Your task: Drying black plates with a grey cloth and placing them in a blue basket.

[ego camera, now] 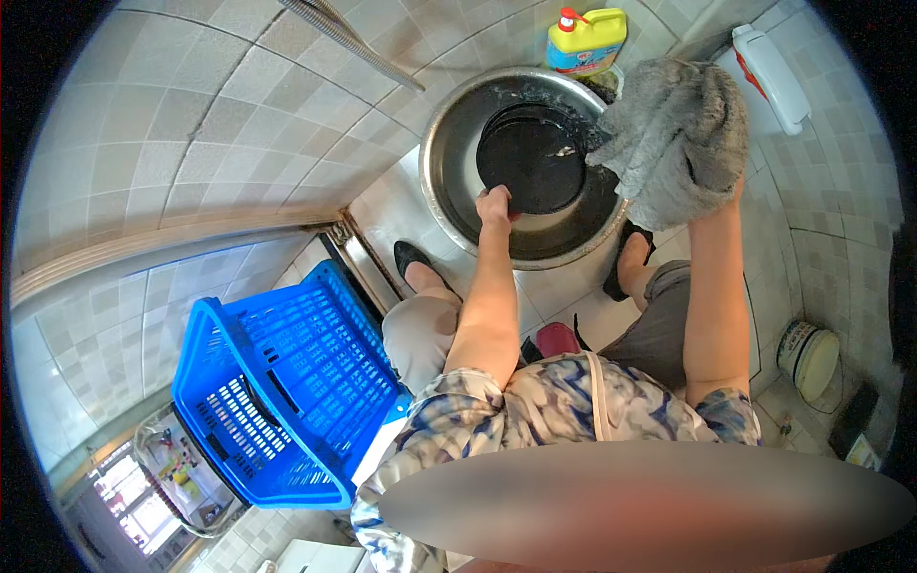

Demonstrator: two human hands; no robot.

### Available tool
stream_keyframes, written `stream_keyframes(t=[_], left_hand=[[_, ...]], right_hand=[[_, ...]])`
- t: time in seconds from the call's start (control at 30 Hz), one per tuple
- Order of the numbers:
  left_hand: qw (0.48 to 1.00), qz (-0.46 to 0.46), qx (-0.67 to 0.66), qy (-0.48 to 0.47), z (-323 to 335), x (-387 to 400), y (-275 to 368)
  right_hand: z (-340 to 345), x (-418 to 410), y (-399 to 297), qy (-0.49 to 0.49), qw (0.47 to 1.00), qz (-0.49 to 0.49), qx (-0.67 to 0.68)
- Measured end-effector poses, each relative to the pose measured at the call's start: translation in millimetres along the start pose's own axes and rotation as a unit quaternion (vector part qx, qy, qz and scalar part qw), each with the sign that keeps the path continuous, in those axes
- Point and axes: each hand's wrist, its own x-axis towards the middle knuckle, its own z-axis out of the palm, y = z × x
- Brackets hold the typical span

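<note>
A large stainless steel basin stands on the tiled floor between my feet. Inside it is a round, flat black item, perhaps a pan or tray, with a small pale patch on its surface; dark material lies around it. My left hand grips its near left edge. Above the basin's right rim, my right hand holds up a bunched grey cloth, which looks like a towel and covers most of that hand. The cloth's lower left part overlaps the basin in view.
Behind the basin stands a yellow jug with a red cap. A grey flexible hose hangs by the wall. A blue plastic basket is at left, a white bucket at right. Upper right is a white container.
</note>
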Motion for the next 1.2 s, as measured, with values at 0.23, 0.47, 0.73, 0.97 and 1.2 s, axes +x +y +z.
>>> stream_keyframes(t=[0.23, 0.47, 0.73, 0.97, 1.2], left_hand=[[0.993, 0.016, 0.014, -0.12, -6.1, -22.2, 12.4], [0.97, 0.221, -0.096, -0.024, -5.4, 0.1, 37.0], [0.756, 0.546, 0.318, 0.17, -17.9, -79.6, 173.3], [0.636, 0.683, 0.322, 0.157, -46.5, -175.2, 204.4], [0.829, 0.559, -0.004, 0.009, -59.5, -185.2, 198.8]], right_hand=[[2.9, 0.4, -3.2, 0.019, 0.999, -0.014, -0.029], [-12.5, 1.1, 18.0, -0.084, 0.986, 0.058, 0.134], [-7.7, 39.2, 32.3, -0.049, 0.993, 0.033, 0.099], [17.3, 40.0, 37.0, -0.072, 0.978, 0.084, 0.176], [24.8, 42.8, 45.2, -0.059, 0.993, 0.099, 0.037]])
